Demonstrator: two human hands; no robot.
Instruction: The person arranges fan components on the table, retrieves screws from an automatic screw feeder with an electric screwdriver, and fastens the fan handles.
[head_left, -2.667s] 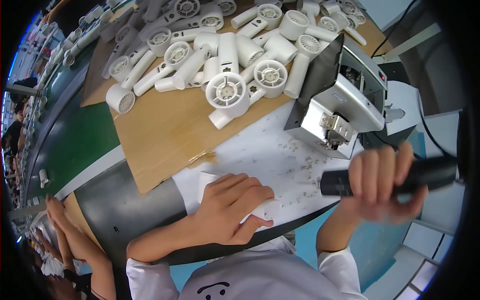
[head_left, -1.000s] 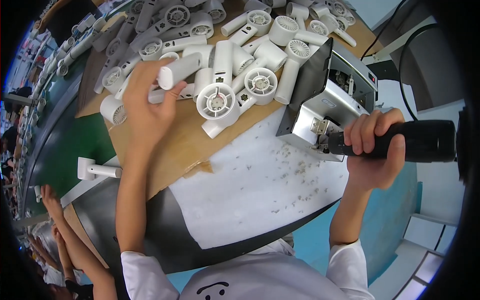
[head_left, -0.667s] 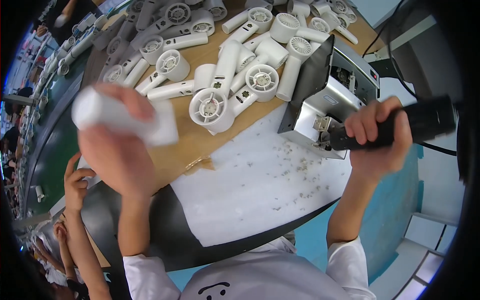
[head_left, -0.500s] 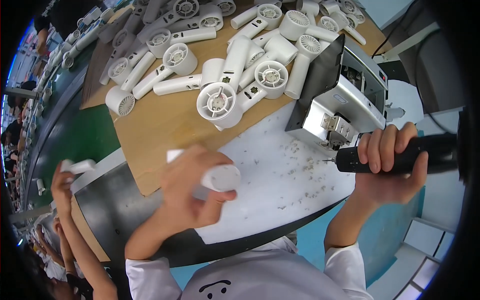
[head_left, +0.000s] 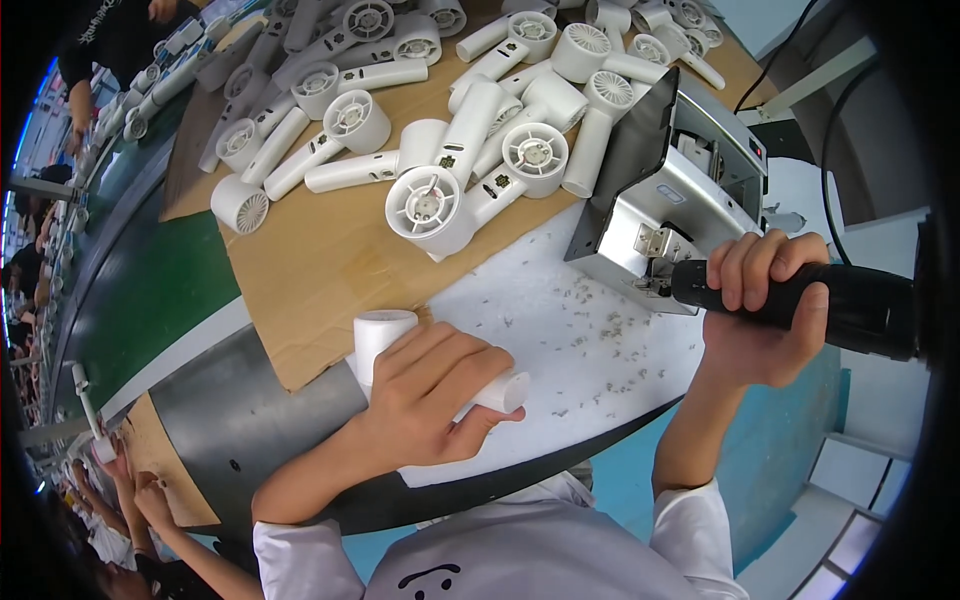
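Observation:
My left hand is wrapped around the handle of a white handheld fan, above the white sheet. The fan's round head sticks out on the left, the handle's end on the right. My right hand grips a black electric screwdriver, held level. Its nose is at the metal outlet of the silver and black screw feeder; the bit's tip is hard to make out there.
Many white fan bodies lie piled on cardboard along the far side. Tiny loose bits are strewn over the white sheet. A green conveyor runs at left, where a co-worker's hands are busy.
The screwdriver has moved left and up, bringing its nose to the feeder's outlet. My left hand has shifted right and turned the fan. At left, a co-worker's hand has lowered.

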